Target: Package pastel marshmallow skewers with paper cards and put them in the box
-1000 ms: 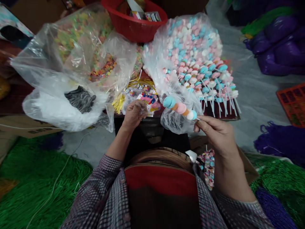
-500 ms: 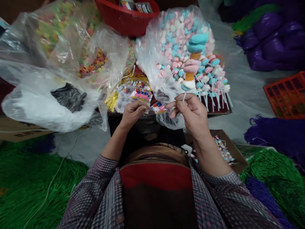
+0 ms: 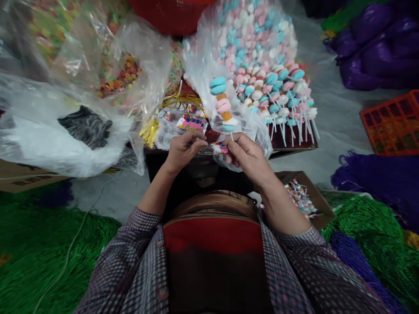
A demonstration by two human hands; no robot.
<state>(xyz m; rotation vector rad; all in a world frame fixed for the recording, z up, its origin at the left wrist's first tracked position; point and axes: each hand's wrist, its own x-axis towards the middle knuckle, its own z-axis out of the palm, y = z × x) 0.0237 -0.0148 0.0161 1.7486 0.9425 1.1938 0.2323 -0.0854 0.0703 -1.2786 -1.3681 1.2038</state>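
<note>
My right hand (image 3: 247,152) is closed around the white stick of a marshmallow skewer (image 3: 223,105), which stands upright with blue, pink and white marshmallows and orange pieces between them. My left hand (image 3: 183,150) pinches the clear end of a small printed plastic wrapper (image 3: 220,148). That wrapper spans the gap between both hands, and its right end touches my right fingers. Just beyond my left hand lie more printed wrappers (image 3: 193,124) and gold twist ties (image 3: 183,101). A pile of marshmallow skewers (image 3: 283,98) lies to the right on the table.
Behind the skewers is a large clear bag of marshmallows (image 3: 252,35). Bags of gummy rings (image 3: 121,74) stand at left, near a red basin (image 3: 173,17). A cardboard box (image 3: 322,209) with wrapped sweets sits low at right. Green stringy bundles (image 3: 49,248) cover the floor.
My right hand has moved left and slightly down with the skewer, bringing its stick to the wrapper. My left hand stays nearly in place. The view has shifted slightly.
</note>
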